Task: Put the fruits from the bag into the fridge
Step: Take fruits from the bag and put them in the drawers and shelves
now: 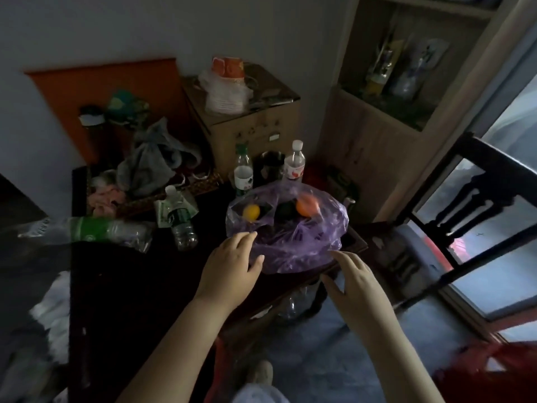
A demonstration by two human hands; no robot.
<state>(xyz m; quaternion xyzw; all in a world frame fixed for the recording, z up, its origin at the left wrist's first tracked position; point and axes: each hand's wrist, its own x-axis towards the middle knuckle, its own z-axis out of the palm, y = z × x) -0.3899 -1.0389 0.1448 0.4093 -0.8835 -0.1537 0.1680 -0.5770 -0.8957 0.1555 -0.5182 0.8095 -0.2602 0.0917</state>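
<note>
**Purple bag (290, 242), two fruits showing**

The left hand (232, 266) and right hand (356, 276) sit apart, fingers loose, holding nothing, at the six o'clock edge of the one see-through purple bag on the table (130, 286). Inside: one yellow fruit (251, 212), one orange fruit (307, 206). Two bottles (243, 170) stand at its twelve o'clock.

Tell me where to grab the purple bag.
Probably the bag by its slack near edge, from the near side, left hand and right hand apart: the plastic lies loose there, while the orange fruit and yellow fruit sit at the far side.
</note>
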